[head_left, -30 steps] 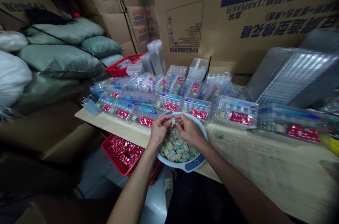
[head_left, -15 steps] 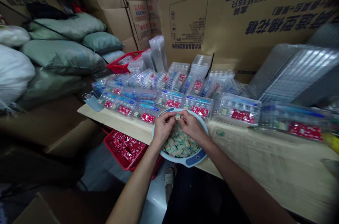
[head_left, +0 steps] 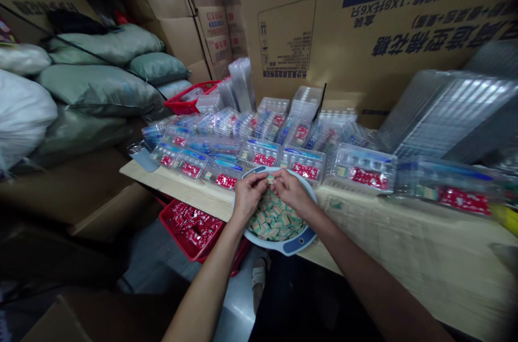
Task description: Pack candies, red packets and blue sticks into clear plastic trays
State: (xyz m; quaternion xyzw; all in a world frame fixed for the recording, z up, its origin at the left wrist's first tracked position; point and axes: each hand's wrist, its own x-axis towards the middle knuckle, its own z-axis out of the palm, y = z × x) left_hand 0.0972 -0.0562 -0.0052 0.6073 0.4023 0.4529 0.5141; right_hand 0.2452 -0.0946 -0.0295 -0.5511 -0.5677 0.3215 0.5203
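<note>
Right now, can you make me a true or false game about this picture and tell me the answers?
1. The left hand and right hand pinch a small green-and-tan packet above a pale blue round plastic bowl. True.
2. The bowl sits on the floor. False: it sits on a pale wooden table.
3. A red plastic crate holding red packets is left of the bowl, lower than the table. True.
4. Grey-green cloth sacks are piled to the right of the bowl. False: they are piled to the left.
</note>
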